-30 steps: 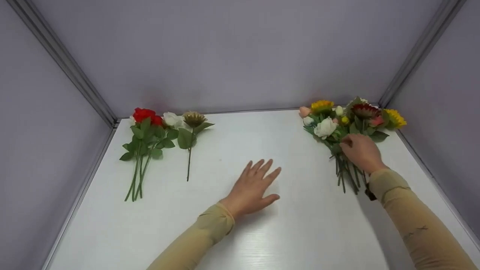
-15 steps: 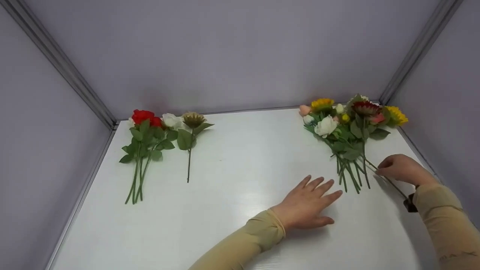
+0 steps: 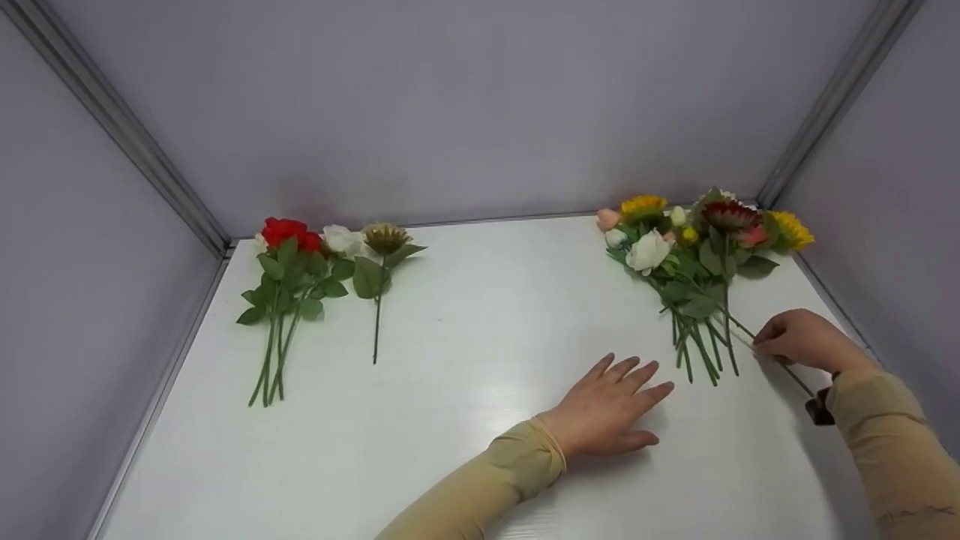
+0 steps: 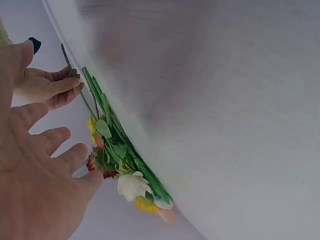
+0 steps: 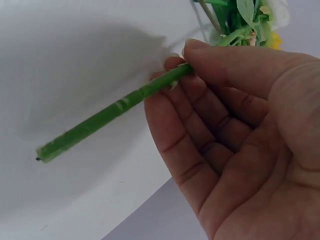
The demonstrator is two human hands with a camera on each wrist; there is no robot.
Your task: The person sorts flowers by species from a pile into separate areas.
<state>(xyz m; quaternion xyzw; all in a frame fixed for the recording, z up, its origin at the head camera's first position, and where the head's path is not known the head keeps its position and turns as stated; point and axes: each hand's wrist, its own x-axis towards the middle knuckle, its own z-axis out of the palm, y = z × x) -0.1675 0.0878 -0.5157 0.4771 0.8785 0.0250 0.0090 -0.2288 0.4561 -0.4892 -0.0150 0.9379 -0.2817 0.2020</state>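
Observation:
My right hand (image 3: 806, 341) pinches a green flower stem (image 5: 107, 115) between thumb and fingers, near its cut end. That stem slants up and left into a bunch of mixed flowers at the back right; which bloom it carries cannot be told. The bunch shows a white flower (image 3: 649, 251), a dark red flower (image 3: 727, 216), a yellow sunflower (image 3: 791, 231) and several smaller blooms, with loose stems (image 3: 701, 352) pointing toward me. My left hand (image 3: 600, 416), fingers spread and palm down, holds nothing to the left of these stem ends.
On the left of the white table (image 3: 480, 300) lie red roses (image 3: 285, 232), a white rose (image 3: 341, 240) and a single brownish flower (image 3: 388, 238). Grey walls (image 3: 480, 112) enclose the back and sides. A small black device (image 3: 820, 409) sits at my right wrist.
My right hand has gone from the bunch's middle toward the right and nearer me, swinging one stem outward. My left hand has moved right. Over the last half second, both barely shift.

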